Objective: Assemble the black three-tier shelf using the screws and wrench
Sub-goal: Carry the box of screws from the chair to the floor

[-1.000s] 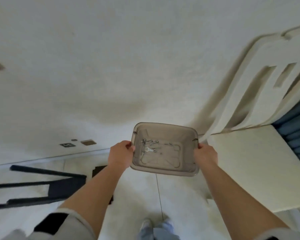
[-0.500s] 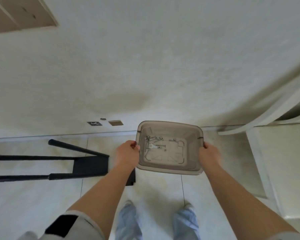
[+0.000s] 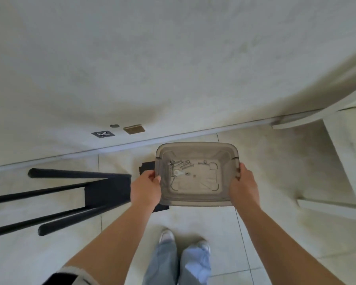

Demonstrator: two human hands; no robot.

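Small parts blurred, frame and chair cut off

The silver screws and small wrench (image 3: 180, 166) in the clear grey plastic bin (image 3: 196, 200) blur together, uncountable; the black metal shelf frame (image 3: 74, 192) runs off the left edge, the white chair (image 3: 341, 161) off the right.

Left hand (image 3: 146, 190) and right hand (image 3: 244, 185) are gripping a clear bin's (image 3: 195, 200) 2 short sides — screws (image 3: 182, 163) and wrench (image 3: 177, 173) lying inside — above black shelf parts (image 3: 107, 189).
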